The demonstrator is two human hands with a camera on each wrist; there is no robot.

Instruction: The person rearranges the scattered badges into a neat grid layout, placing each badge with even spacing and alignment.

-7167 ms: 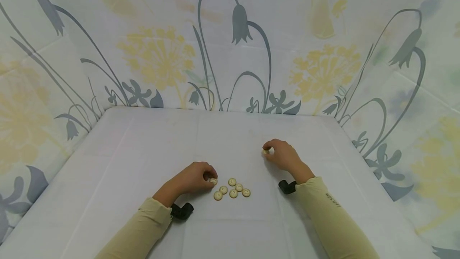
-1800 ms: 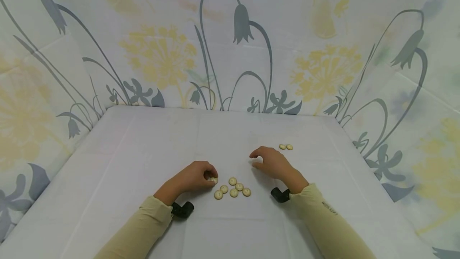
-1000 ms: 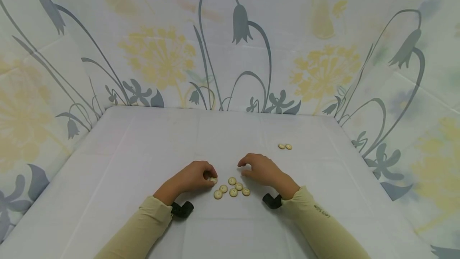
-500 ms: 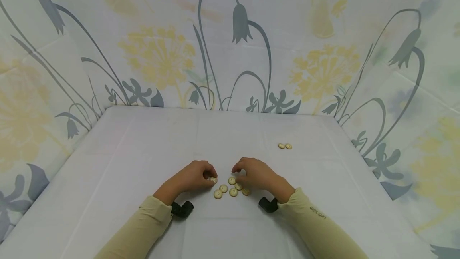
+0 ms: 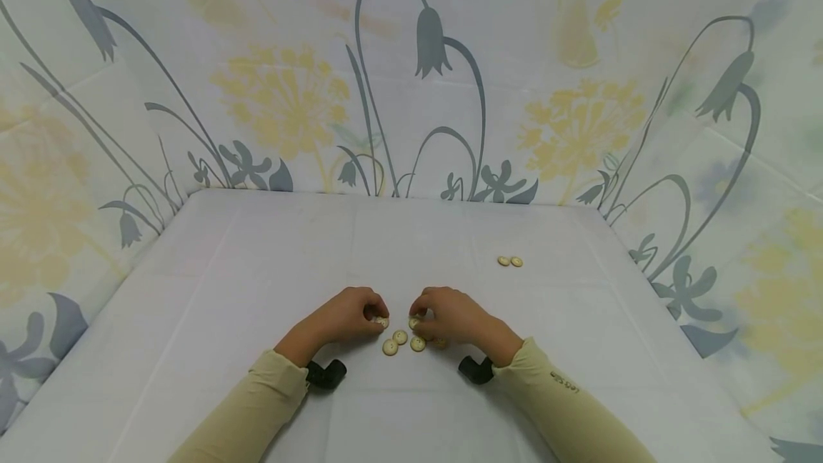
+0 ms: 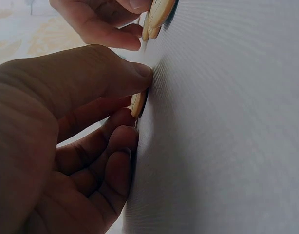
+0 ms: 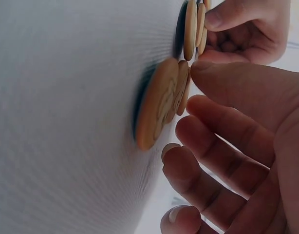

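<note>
In the head view my left hand [image 5: 343, 319] pinches a small pale wooden disc [image 5: 383, 322] at the table's surface. The left wrist view shows that disc [image 6: 137, 103] on edge between thumb and fingers. Opposite it, my right hand [image 5: 453, 314] has thumb and index finger on either side of another disc [image 5: 413, 323] at the back of the group. In front lie several more discs, among them one at the left [image 5: 390, 347] and one at the right [image 5: 418, 344]; my right hand partly covers some. Engraved lines mark the nearest disc [image 7: 159, 107] in the right wrist view.
Two discs lie side by side farther back, a left one [image 5: 504, 261] and a right one [image 5: 517, 261]. The table wears a white cloth [image 5: 270, 256]. A flower-printed curtain [image 5: 398, 113] rises at its back and sides. Black devices [image 5: 326, 376] sit at both wrists.
My right hand has come from the back right, where two discs now lie together, leftward and forward to the group, and its fingers have closed on a disc. My left hand stays put.
</note>
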